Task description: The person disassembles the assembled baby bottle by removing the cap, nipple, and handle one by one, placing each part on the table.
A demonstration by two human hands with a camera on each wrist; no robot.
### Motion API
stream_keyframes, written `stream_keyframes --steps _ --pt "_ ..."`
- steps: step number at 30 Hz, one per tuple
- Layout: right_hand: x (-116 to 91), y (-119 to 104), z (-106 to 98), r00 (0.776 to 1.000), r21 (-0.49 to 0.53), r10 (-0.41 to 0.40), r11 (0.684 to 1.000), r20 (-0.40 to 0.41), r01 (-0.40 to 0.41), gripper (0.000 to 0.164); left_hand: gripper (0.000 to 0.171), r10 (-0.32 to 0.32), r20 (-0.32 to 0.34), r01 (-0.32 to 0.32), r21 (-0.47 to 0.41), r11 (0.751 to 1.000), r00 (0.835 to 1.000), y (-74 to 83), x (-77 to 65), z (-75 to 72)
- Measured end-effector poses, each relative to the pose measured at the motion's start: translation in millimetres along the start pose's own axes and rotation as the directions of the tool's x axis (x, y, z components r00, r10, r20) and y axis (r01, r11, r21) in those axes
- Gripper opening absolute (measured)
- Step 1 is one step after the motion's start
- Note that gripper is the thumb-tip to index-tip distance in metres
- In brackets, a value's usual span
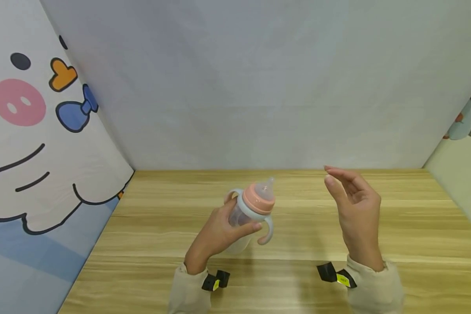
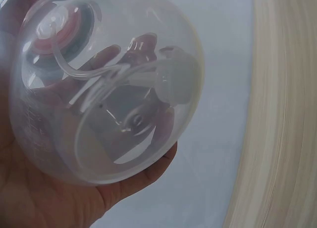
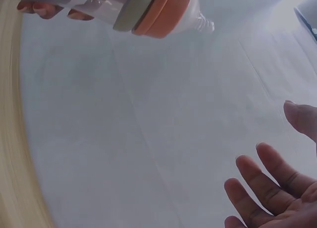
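A clear baby bottle (image 1: pixel 239 246) with a pink collar (image 1: pixel 259 199), a pale blue ring with two handles, and a clear nipple (image 1: pixel 265 188) tilts to the right over the table. My left hand (image 1: pixel 217 229) grips its body, thumb across the near side and fingers round the far side. Through the base of the bottle (image 2: pixel 124 124), the left wrist view shows a thin straw tube with a white weighted end (image 2: pixel 178 77). My right hand (image 1: pixel 359 205) is raised to the right of the bottle, apart from it, with loosely bent fingers and nothing in them.
Under both hands lies a wood-grain table (image 1: pixel 161 244). A pale grey cloth wall (image 1: pixel 278 87) rises along its back edge. On the left stands a panel with cartoon figures (image 1: pixel 63 165), and another printed panel (image 1: pixel 463 174) borders the right side.
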State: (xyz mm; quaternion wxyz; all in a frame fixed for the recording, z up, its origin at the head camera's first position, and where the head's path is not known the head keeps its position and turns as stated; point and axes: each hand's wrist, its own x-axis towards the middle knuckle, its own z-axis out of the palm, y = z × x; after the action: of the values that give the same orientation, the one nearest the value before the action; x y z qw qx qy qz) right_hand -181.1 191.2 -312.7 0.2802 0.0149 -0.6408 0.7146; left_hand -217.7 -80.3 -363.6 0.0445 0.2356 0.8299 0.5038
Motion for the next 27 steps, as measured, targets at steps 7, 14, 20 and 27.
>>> stream_keyframes --steps 7,14,20,27 --pt "-8.3 -7.6 11.6 0.996 0.025 -0.048 0.999 0.076 0.046 0.025 0.052 0.024 -0.001 -0.024 -0.009 1.0 1.0 -1.2 -0.6 -0.1" --pt "-12.5 -9.7 12.7 0.996 0.036 -0.035 0.999 0.08 0.032 0.027 0.052 0.037 0.032 -0.037 -0.023 0.999 0.999 0.9 1.3 4.4" --pt "-16.1 -8.9 20.2 0.995 0.03 0.014 0.999 0.099 -0.017 0.03 0.054 0.027 0.062 -0.024 -0.045 0.999 0.998 3.2 2.4 11.1" --pt "-21.7 -3.0 34.2 0.983 -0.029 0.029 0.999 0.182 -0.025 0.038 0.058 0.055 0.055 -0.054 -0.028 0.998 0.997 6.9 3.9 14.9"
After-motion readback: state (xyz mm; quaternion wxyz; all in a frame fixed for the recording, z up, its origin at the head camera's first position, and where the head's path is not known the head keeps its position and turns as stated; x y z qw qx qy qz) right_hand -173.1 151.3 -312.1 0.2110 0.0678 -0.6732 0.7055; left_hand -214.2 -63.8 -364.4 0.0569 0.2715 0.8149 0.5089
